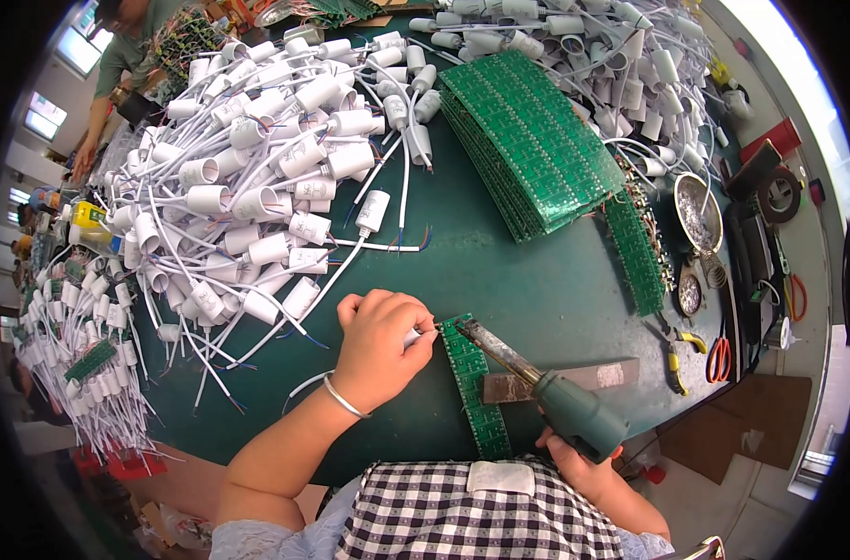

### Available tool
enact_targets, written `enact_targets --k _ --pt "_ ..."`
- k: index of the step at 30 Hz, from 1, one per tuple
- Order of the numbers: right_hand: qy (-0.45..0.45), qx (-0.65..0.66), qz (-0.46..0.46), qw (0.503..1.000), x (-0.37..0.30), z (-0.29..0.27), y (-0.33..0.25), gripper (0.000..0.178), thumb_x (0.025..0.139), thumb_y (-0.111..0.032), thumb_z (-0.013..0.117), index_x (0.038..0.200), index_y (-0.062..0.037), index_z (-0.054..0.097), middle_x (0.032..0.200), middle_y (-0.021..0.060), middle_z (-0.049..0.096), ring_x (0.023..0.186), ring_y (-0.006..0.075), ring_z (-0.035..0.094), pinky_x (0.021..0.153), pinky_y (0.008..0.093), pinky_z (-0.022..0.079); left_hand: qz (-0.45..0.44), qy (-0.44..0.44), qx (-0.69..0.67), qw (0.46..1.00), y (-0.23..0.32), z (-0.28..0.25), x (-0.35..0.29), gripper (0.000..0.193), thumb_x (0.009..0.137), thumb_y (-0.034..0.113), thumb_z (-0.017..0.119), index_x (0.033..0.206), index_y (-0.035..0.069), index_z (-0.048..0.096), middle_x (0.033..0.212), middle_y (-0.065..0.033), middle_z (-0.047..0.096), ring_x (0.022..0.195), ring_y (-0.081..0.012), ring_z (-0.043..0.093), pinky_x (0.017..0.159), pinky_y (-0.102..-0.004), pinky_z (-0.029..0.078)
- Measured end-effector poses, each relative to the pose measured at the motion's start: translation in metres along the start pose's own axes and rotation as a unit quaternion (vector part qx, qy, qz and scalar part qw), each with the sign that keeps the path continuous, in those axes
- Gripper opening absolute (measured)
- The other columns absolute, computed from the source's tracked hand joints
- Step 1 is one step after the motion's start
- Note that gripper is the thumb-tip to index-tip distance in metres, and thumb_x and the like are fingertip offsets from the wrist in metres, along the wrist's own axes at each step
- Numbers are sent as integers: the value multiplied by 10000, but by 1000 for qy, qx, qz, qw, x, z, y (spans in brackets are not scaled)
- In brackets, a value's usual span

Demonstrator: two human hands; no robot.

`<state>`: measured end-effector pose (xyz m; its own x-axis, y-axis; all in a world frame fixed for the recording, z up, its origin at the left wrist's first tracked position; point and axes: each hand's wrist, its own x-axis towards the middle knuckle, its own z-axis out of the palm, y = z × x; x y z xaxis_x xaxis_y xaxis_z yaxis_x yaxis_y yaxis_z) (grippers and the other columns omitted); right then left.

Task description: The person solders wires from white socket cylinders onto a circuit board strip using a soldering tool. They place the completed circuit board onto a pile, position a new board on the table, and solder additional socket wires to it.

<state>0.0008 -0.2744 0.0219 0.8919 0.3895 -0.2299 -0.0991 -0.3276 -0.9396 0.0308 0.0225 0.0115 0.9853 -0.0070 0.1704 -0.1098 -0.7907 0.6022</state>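
- left hand (pixel 380 343) sits curled on the green table (pixel 537 280), fingers folded in tight, pinching a white part whose wire tip meets the near strip's top end
- only a sliver of that white part (pixel 412 338) shows past the fingers, so its shape stays mostly hidden
- silver bangle (pixel 344 399) rides the left wrist
- right hand (pixel 583 462) is low by the body, fingers wrapped full around the teal grip of the soldering iron (pixel 546 387)
- iron slants up and to the left, its dark tip right at the top end of the near strip (pixel 476 387), just beside the left fingertips
- near strip is a narrow green circuit board, lying lengthways toward the person, between the two hands
- a brownish flat bar (pixel 583 378) lies across the table under the iron's shaft, touching the strip's right side
- big heap of white capacitors (pixel 257 187) with trailing white wires fills the table's left half, its near edge just above the left hand
- another white heap (pixel 611 56) crowds the far right corner
- fanned stack of green boards (pixel 527 140) lies at centre top, well apart from the hands
- more boards (pixel 635 247) stand on edge in a row to its right
- round metal dish (pixel 698 213) sits near the right rim, with red-handled scissors (pixel 719 359) below it
- checked cloth (pixel 471 518) covers the lap at bottom edge
- another person (pixel 117 65) leans in at far top left, well clear
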Motion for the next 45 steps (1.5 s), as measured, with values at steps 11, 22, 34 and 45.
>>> enact_targets --k 11,22,34,45 --pt "-57 -53 3 997 -1 -2 12 467 768 -106 707 1169 22 505 1065 123 610 977 238 595 871 342 450 19 34 33 999 0 7 4 119 680 105 660 721 135 553 791 40 583 835 -183 522 804 -385 267" --pt "-57 -90 -24 994 8 1 -1 414 754 -108 707 1120 -1 545 1044 114 622 953 253 601 869 349 455 12 38 38 998 -2 10 5 108 676 104 648 705 132 548 768 36 574 820 -188 517 793 -384 269" --pt "-25 79 -35 996 6 0 -2 331 848 -110 590 1149 5 517 1013 121 593 726 186 610 681 316 504 -7 32 41 999 0 6 3 100 684 115 649 705 135 554 777 39 582 843 -185 519 811 -387 272" --pt "13 53 33 998 2 7 -6 296 712 -47 682 999 -2 625 946 119 629 849 257 607 781 345 477 -5 12 5 1000 -7 5 4 100 671 105 657 713 142 574 799 45 598 867 -185 522 828 -384 273"
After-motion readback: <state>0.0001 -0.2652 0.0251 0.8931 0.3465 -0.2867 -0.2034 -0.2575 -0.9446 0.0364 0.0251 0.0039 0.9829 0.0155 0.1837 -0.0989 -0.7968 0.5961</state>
